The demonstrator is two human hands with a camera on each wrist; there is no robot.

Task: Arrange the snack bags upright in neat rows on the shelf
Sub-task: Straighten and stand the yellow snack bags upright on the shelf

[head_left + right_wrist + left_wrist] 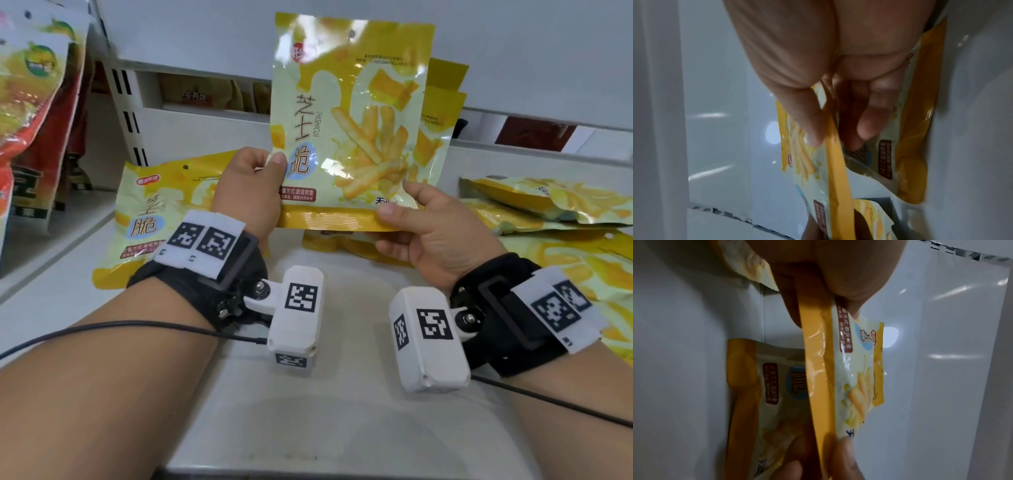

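Cheese-stick snack bag (352, 120) upright above the shelf (308, 394), bottom corners pinched by left hand (248, 192) and right hand (431, 233), standing bags (445, 102) directly behind it.

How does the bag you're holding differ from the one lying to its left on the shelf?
The held bag is upright in the air, pinched by the left hand and right hand; the left bag lies on the shelf, untouched. The held bag's front shows whole; the left bag's is partly hidden behind the left hand. Both share the same yellow fries design.

Yellow snack bags (352, 113): about seven. Hands (248, 192): two.
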